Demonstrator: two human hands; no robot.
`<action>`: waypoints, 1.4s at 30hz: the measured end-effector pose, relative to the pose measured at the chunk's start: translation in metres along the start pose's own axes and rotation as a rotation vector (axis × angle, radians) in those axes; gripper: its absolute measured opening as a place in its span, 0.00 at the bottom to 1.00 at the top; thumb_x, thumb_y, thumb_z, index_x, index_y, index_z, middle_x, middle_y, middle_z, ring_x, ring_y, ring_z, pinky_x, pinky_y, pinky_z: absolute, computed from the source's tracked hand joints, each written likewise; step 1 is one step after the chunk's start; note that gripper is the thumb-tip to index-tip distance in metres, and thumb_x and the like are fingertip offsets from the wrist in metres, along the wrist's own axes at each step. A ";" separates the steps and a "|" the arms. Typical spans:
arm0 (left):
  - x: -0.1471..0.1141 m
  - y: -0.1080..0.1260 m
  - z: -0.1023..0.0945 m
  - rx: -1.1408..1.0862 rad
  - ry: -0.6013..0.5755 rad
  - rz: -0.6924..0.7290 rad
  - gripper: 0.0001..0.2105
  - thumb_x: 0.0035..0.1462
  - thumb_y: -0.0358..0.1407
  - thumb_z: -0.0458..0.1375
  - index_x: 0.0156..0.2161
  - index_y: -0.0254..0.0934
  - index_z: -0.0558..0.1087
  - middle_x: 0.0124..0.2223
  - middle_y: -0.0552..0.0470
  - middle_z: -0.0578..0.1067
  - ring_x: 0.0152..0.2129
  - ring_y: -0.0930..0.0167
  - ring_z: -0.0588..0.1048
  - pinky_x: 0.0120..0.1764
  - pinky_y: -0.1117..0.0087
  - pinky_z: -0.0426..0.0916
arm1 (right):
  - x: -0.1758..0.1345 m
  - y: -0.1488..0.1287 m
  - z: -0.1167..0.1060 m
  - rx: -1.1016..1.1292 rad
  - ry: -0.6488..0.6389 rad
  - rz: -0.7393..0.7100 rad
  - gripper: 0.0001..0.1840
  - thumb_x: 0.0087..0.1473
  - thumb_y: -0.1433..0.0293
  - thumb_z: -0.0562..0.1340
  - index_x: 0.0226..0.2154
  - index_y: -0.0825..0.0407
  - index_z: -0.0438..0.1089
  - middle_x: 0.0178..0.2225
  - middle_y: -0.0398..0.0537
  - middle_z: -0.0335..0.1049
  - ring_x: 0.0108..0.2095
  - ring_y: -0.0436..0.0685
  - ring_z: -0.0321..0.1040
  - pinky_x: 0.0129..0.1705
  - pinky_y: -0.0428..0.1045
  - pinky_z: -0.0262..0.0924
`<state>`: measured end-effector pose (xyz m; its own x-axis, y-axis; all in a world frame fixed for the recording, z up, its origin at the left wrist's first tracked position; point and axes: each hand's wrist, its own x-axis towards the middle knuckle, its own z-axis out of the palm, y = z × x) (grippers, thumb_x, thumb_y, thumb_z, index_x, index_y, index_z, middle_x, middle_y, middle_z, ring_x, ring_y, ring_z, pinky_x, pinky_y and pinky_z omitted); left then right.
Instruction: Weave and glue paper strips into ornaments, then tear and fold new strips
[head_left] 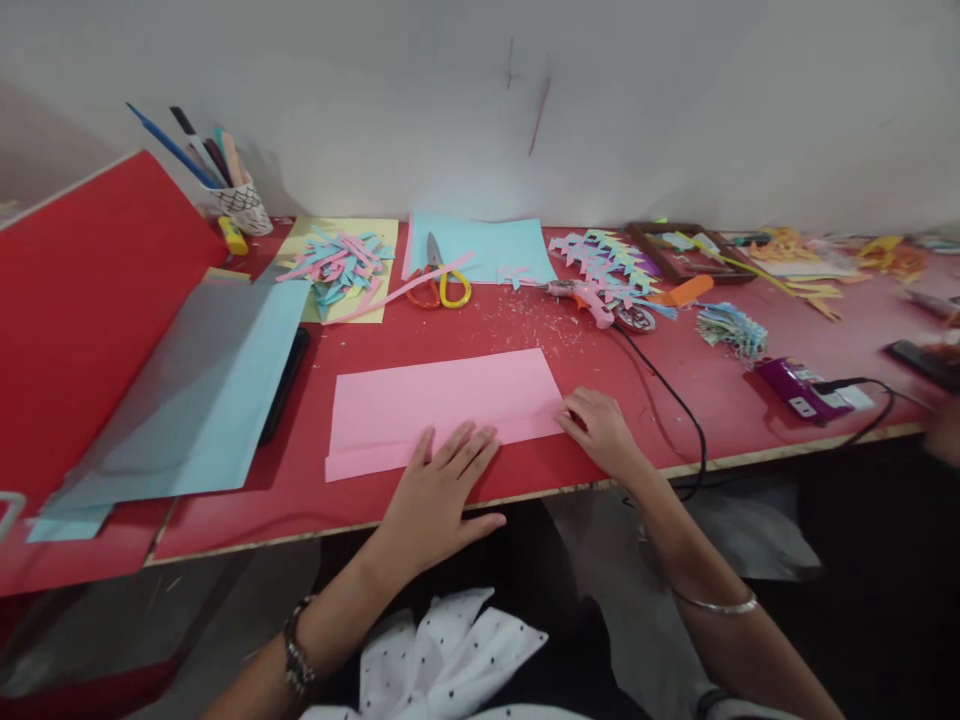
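A pink sheet of paper [442,395] lies on the red table in front of me, with a narrow fold running along its near edge. My left hand [431,500] rests flat on that folded edge near the middle, its fingers stretched out and thumb apart. At the sheet's right end, my right hand [602,432] has thumb and fingers closed on the near corner. Beyond the paper lie scissors [455,288] with red and yellow handles and a pink glue gun [589,298] with a black cord.
Cut paper strips [341,262] are heaped on yellow sheets at the back left, near a pen cup [244,208]. Blue sheets [217,370] partly cover a dark flat object on the left. At right are a purple power socket box [802,388] and a brown tray [694,262].
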<state>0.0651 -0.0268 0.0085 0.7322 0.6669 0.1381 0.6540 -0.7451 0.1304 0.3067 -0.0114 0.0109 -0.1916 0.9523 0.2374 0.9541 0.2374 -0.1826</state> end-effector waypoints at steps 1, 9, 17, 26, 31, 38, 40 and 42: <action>-0.003 -0.002 0.000 0.001 -0.007 -0.001 0.31 0.54 0.55 0.38 0.58 0.38 0.54 0.59 0.52 0.59 0.56 0.66 0.57 0.56 0.57 0.49 | 0.000 0.000 0.000 0.000 0.001 0.001 0.18 0.57 0.65 0.45 0.20 0.51 0.59 0.22 0.45 0.60 0.27 0.53 0.57 0.31 0.47 0.48; -0.050 -0.029 0.000 0.059 0.028 -0.144 0.31 0.51 0.56 0.44 0.58 0.43 0.55 0.58 0.51 0.62 0.55 0.65 0.58 0.57 0.56 0.41 | 0.000 -0.004 -0.005 -0.109 -0.013 0.029 0.17 0.56 0.67 0.46 0.22 0.51 0.63 0.24 0.47 0.64 0.29 0.55 0.60 0.37 0.52 0.52; -0.052 -0.027 0.002 0.081 0.069 -0.151 0.31 0.50 0.57 0.45 0.57 0.44 0.57 0.57 0.50 0.62 0.54 0.63 0.60 0.57 0.52 0.37 | -0.021 -0.097 0.009 -0.064 -0.179 -0.370 0.29 0.54 0.56 0.50 0.56 0.49 0.54 0.58 0.51 0.52 0.58 0.60 0.45 0.56 0.60 0.40; -0.085 -0.050 -0.004 0.174 0.043 -0.144 0.31 0.52 0.53 0.44 0.59 0.42 0.52 0.57 0.50 0.62 0.54 0.64 0.60 0.55 0.57 0.48 | -0.041 -0.080 0.004 -0.011 -0.233 -0.164 0.30 0.56 0.55 0.45 0.58 0.52 0.48 0.59 0.48 0.49 0.59 0.55 0.46 0.57 0.60 0.41; -0.106 -0.059 -0.005 0.213 0.090 -0.172 0.32 0.53 0.51 0.44 0.60 0.39 0.48 0.56 0.48 0.64 0.52 0.65 0.64 0.53 0.61 0.51 | -0.054 -0.045 -0.001 -0.096 -0.117 -0.049 0.25 0.57 0.62 0.44 0.57 0.48 0.51 0.57 0.49 0.54 0.57 0.56 0.50 0.57 0.61 0.40; -0.106 -0.057 -0.004 0.302 0.168 -0.142 0.31 0.56 0.50 0.39 0.61 0.35 0.44 0.54 0.46 0.66 0.49 0.65 0.67 0.51 0.62 0.54 | -0.063 -0.017 -0.004 -0.210 -0.021 0.040 0.24 0.57 0.63 0.43 0.54 0.50 0.57 0.55 0.49 0.59 0.55 0.57 0.54 0.53 0.60 0.46; -0.107 -0.057 -0.004 0.329 0.198 -0.115 0.30 0.57 0.49 0.38 0.60 0.32 0.47 0.53 0.44 0.68 0.48 0.65 0.68 0.49 0.63 0.55 | -0.060 -0.018 -0.007 -0.225 -0.014 0.038 0.23 0.57 0.63 0.44 0.52 0.51 0.60 0.53 0.50 0.61 0.54 0.59 0.56 0.53 0.61 0.47; -0.109 -0.059 -0.006 0.344 0.230 -0.092 0.28 0.58 0.47 0.38 0.57 0.30 0.52 0.51 0.43 0.70 0.46 0.66 0.69 0.48 0.65 0.57 | -0.055 -0.021 -0.010 -0.243 -0.001 0.048 0.21 0.56 0.63 0.46 0.48 0.51 0.64 0.50 0.52 0.65 0.51 0.60 0.60 0.53 0.63 0.45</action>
<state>-0.0541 -0.0554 -0.0085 0.6321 0.6853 0.3616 0.7683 -0.6149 -0.1776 0.2995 -0.0706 0.0112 -0.1453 0.9617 0.2326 0.9894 0.1396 0.0409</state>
